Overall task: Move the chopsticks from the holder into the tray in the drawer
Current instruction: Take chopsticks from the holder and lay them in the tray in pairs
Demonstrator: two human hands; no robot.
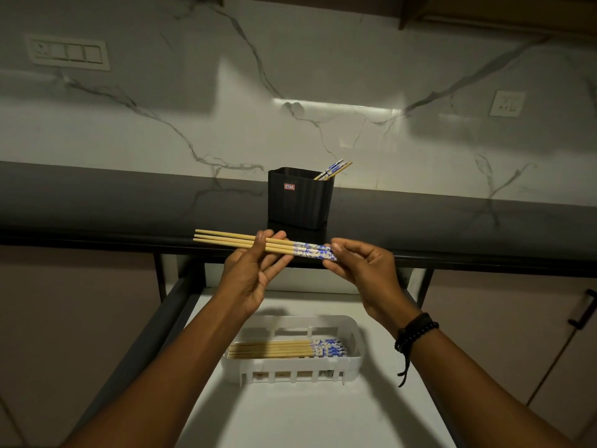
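1. A black ribbed holder [298, 198] stands upright on the dark counter [129, 202], close to the marble wall.
2. A few leaning chopsticks [334, 169] poke out of the holder's back right corner. Their blue-and-white ends point up and tilt to the right.
3. Just in front of the holder, in the air, a bundle of chopsticks [226, 238] lies level. Its plain wooden tips reach left past the holder and its patterned ends point right.
4. The left hand [255, 273], in front of the holder and slightly left, grips the bundle near its middle. The thumb is on the near side and the fingers lie nearly straight behind and beneath the sticks.
5. The right hand [361, 266], in front of the holder and to the right, pinches the patterned ends between thumb and fingertips. A dark beaded bracelet [415, 333] circles that wrist.
6. Well in front of the holder and below it, the drawer [307, 412] stands open.
7. A white slotted tray [355, 354] sits on the drawer floor. The stored chopsticks [277, 349] lie flat inside it, side by side, with their patterned ends to the right.
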